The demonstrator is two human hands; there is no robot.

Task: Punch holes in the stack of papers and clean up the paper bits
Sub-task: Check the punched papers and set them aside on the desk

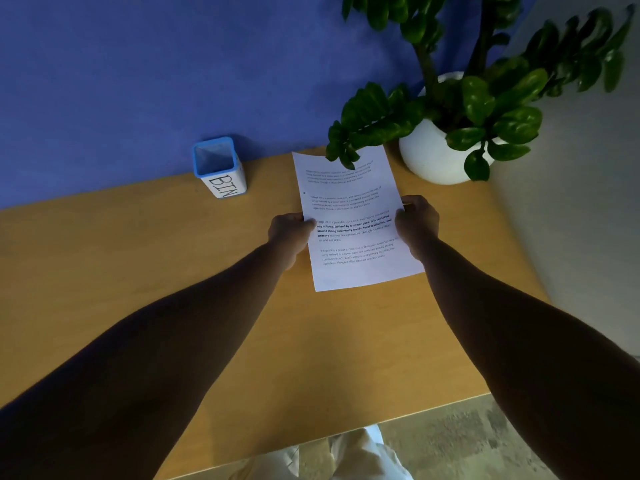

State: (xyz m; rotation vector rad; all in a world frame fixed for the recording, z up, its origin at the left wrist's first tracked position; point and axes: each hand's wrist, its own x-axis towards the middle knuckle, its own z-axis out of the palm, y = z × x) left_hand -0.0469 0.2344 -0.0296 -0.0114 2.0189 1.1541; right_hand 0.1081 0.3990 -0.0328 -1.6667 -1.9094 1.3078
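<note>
Head view: left hand [289, 233] and right hand [417, 221] pinch the long edges of the stack of papers [353, 216], right of the bin [220, 167]. One hole, possibly. Square the edges, grip even; no punch visible.

The wooden table [145, 278] lies bare from 6 to 9 o'clock of the papers [349, 216]. At 10 o'clock the bin [221, 169] stands well apart. At 1 o'clock the plant pot [429, 154] stands near, its leaves [349, 140] overhanging the papers' far edge.
</note>
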